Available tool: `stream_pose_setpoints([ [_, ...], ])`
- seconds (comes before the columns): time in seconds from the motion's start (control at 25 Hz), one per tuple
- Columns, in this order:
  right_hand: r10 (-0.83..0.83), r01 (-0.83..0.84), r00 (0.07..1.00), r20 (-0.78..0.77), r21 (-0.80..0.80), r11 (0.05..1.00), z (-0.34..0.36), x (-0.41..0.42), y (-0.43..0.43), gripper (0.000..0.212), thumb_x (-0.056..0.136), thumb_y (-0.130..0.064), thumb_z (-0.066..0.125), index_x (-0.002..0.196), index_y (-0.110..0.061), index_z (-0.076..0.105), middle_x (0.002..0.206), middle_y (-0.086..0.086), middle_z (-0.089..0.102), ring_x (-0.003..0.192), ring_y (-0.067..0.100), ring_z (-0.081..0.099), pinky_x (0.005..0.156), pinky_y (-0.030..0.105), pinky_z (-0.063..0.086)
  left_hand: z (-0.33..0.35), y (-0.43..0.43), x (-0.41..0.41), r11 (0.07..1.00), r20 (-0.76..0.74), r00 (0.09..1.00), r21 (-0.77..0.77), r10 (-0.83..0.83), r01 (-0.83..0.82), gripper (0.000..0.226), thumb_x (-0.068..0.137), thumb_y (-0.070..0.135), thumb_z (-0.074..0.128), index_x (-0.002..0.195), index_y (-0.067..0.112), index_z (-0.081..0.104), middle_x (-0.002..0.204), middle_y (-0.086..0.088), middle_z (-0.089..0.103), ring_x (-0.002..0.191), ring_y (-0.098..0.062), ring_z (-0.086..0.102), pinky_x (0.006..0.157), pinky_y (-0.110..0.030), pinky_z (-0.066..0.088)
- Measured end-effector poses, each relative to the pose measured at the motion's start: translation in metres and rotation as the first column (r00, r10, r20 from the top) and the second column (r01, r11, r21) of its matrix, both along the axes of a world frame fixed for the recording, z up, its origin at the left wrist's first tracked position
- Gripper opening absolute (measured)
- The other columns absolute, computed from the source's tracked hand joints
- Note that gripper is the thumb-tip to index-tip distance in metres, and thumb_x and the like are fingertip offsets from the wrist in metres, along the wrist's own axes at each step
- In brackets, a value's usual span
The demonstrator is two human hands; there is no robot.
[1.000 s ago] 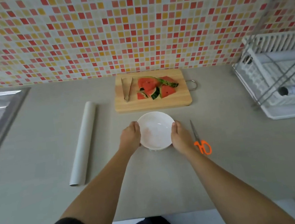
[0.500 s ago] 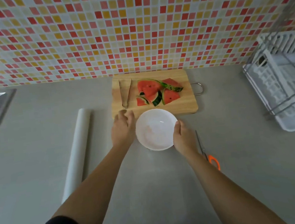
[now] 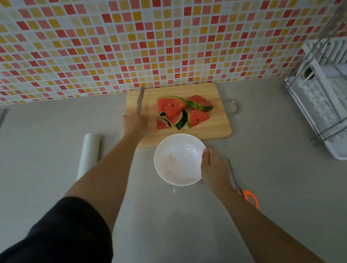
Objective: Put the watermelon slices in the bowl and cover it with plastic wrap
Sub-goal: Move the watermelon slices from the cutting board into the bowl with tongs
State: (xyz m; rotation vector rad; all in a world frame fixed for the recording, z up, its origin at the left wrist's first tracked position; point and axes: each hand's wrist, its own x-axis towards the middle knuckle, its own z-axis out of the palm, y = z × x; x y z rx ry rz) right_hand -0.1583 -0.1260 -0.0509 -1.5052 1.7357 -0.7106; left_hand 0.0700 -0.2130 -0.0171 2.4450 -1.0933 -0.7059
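The watermelon slices (image 3: 182, 111) lie in an overlapping pile on the wooden cutting board (image 3: 217, 124), none yet in the bowl (image 3: 179, 160). The bowl, empty, stands on the counter (image 3: 282, 183) touching the board's near edge, at 6 o'clock from the pile; this keeps the transfer path short. The right hand (image 3: 212, 168) grips the bowl rim at 4 o'clock, apparently to steady it during loading. The left hand (image 3: 135, 123) is closed around the tongs (image 3: 140, 100) at 9 o'clock from the pile, the blurred tips pointing toward the tiled wall; judged step: picking up the tool. The plastic wrap roll (image 3: 89, 154) lies at 9 o'clock from the bowl, well apart. The scissors (image 3: 242, 185) lie just beside the right wrist at 4 o'clock, presumably for cutting the wrap.
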Motion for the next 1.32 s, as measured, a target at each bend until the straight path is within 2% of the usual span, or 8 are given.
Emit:
stream_pose_setpoints([
  [0.16, 0.031, -0.032, 0.999, 0.016, 0.009, 0.999, 0.005, 0.0, -0.001, 0.033, 0.098, -0.029, 0.029, 0.109, -0.016, 0.057, 0.094, 0.009, 0.066, 0.085, 0.029, 0.06, 0.067, 0.03, 0.039, 0.011, 0.015, 0.028, 0.991, -0.272, 0.957, -0.118, -0.096, 0.066, 0.041, 0.098, 0.034, 0.037, 0.113, 0.001, 0.056, 0.112, -0.023, 0.063, 0.083, -0.025, 0.057, 0.075, -0.036, 0.046],
  [0.32, 0.042, -0.042, 0.999, 0.001, 0.028, 0.999, 0.009, -0.001, -0.002, 0.035, 0.098, -0.031, 0.027, 0.116, -0.018, 0.054, 0.101, 0.011, 0.066, 0.091, 0.031, 0.059, 0.07, 0.032, 0.04, 0.007, 0.032, 0.046, 0.966, -0.198, 0.948, 0.013, -0.251, 0.258, 0.055, 0.094, 0.058, 0.036, 0.109, 0.014, 0.065, 0.1, -0.011, 0.061, 0.084, -0.024, 0.054, 0.08, -0.036, 0.045],
  [0.4, 0.039, -0.039, 0.999, 0.004, 0.038, 0.999, 0.009, 0.0, -0.001, 0.036, 0.098, -0.031, 0.026, 0.117, -0.019, 0.054, 0.103, 0.011, 0.066, 0.092, 0.031, 0.058, 0.07, 0.032, 0.039, 0.002, 0.034, 0.05, 0.97, -0.212, 0.95, 0.034, -0.23, 0.242, 0.056, 0.091, 0.062, 0.041, 0.11, 0.017, 0.068, 0.1, -0.008, 0.061, 0.082, -0.023, 0.054, 0.075, -0.033, 0.045],
  [0.48, 0.032, -0.032, 0.999, 0.005, 0.044, 0.999, 0.009, -0.001, -0.002, 0.036, 0.098, -0.032, 0.026, 0.118, -0.019, 0.053, 0.103, 0.011, 0.066, 0.089, 0.029, 0.057, 0.069, 0.031, 0.037, -0.001, 0.032, 0.049, 0.982, -0.258, 0.95, 0.023, -0.173, 0.185, 0.053, 0.088, 0.062, 0.048, 0.105, 0.017, 0.069, 0.099, -0.007, 0.062, 0.071, -0.02, 0.052, 0.062, -0.028, 0.042],
  [0.64, 0.029, -0.03, 1.0, 0.012, 0.022, 0.999, 0.007, -0.001, -0.002, 0.037, 0.098, -0.031, 0.027, 0.117, -0.017, 0.055, 0.1, 0.01, 0.067, 0.085, 0.027, 0.058, 0.068, 0.032, 0.041, -0.002, 0.019, 0.043, 0.982, -0.28, 0.943, 0.001, -0.179, 0.187, 0.048, 0.085, 0.06, 0.054, 0.101, 0.017, 0.071, 0.094, -0.004, 0.061, 0.07, -0.018, 0.051, 0.062, -0.027, 0.041],
  [0.92, 0.025, -0.026, 0.999, 0.027, 0.025, 0.999, 0.005, 0.001, -0.002, 0.035, 0.098, -0.03, 0.027, 0.112, -0.016, 0.055, 0.097, 0.012, 0.066, 0.087, 0.032, 0.06, 0.071, 0.039, 0.049, 0.001, 0.006, 0.032, 0.992, -0.401, 0.908, -0.047, -0.124, 0.114, 0.028, 0.084, 0.045, 0.066, 0.074, 0.019, 0.065, 0.058, 0.007, 0.044, 0.052, -0.01, 0.038, 0.047, -0.025, 0.028],
  [1.08, 0.026, -0.027, 0.999, 0.018, 0.036, 0.999, 0.004, 0.001, -0.002, 0.035, 0.098, -0.031, 0.026, 0.113, -0.017, 0.055, 0.098, 0.01, 0.066, 0.086, 0.03, 0.06, 0.069, 0.036, 0.048, 0.005, 0.0, 0.028, 0.996, -0.485, 0.87, -0.056, -0.09, 0.072, 0.023, 0.083, 0.038, 0.068, 0.092, 0.016, 0.065, 0.068, 0.006, 0.047, 0.058, -0.012, 0.037, 0.049, -0.023, 0.028],
  [1.32, 0.001, -0.002, 1.0, 0.024, 0.03, 1.0, 0.004, 0.002, -0.001, 0.035, 0.098, -0.031, 0.027, 0.113, -0.017, 0.056, 0.095, 0.007, 0.066, 0.082, 0.025, 0.058, 0.066, 0.03, 0.04, 0.007, -0.006, 0.031, 0.988, -0.559, 0.828, -0.146, -0.043, -0.047, 0.022, 0.078, 0.034, 0.072, 0.077, 0.012, 0.071, 0.071, -0.001, 0.059, 0.048, -0.012, 0.028, 0.04, -0.021, 0.024],
])
